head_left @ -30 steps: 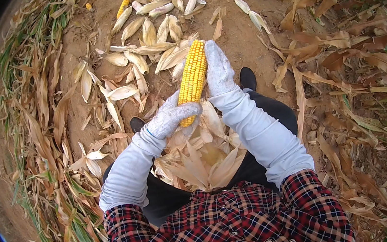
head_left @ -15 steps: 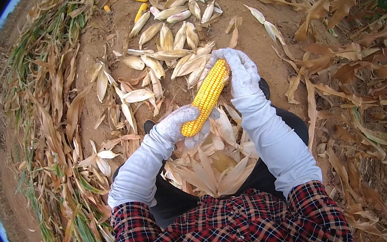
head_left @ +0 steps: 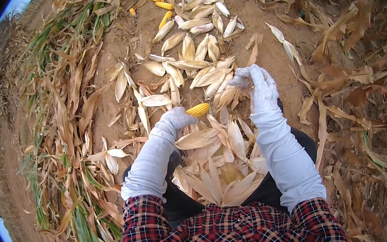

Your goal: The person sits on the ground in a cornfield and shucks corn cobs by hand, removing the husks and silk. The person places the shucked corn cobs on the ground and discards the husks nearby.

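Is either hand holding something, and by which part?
The left hand grips a bare yellow corn cob around its left part, the right end sticking out; the right hand appears empty.

Husks (head_left: pixel 237 140) lie between 2 legs (head_left: pixel 174 200), corn ears (head_left: pixel 213 48) ahead on soil (head_left: pixel 256 21), leaves (head_left: pixel 92 106) left and right.
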A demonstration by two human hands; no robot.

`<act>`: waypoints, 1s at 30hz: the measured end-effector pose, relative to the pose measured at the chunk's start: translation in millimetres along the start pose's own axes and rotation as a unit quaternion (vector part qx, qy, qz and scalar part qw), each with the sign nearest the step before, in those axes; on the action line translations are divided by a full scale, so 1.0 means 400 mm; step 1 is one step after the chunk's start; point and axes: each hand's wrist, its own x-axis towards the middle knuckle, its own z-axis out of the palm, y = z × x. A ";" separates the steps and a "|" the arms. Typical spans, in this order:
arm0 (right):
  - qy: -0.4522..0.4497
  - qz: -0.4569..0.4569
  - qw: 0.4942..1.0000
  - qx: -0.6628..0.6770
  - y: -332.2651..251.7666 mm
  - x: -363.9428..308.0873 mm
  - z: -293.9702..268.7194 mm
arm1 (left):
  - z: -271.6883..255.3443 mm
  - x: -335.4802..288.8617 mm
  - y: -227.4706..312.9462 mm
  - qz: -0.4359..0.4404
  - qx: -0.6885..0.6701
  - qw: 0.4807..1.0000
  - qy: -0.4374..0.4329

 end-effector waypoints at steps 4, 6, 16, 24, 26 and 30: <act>-0.007 0.010 1.000 -0.002 -0.006 -0.008 -0.005 | -0.191 -0.014 0.036 0.118 -0.580 0.705 0.391; -0.009 0.017 1.000 -0.006 -0.013 -0.015 -0.002 | -0.221 -0.021 0.040 0.173 -0.620 0.612 0.460; -0.156 0.089 0.976 -0.124 -0.003 -0.036 -0.017 | -0.012 0.001 0.079 0.129 -0.164 0.940 0.270; -0.435 -0.071 0.743 -0.504 0.071 -0.124 -0.049 | 0.111 0.101 0.036 0.081 0.011 0.995 0.056; -0.471 -0.048 0.648 -0.596 0.064 -0.147 -0.026 | 0.142 0.116 -0.012 0.051 0.019 0.998 0.031; -0.538 -0.037 0.537 -0.648 0.090 -0.186 -0.081 | 0.214 0.171 -0.027 0.042 0.020 0.999 0.010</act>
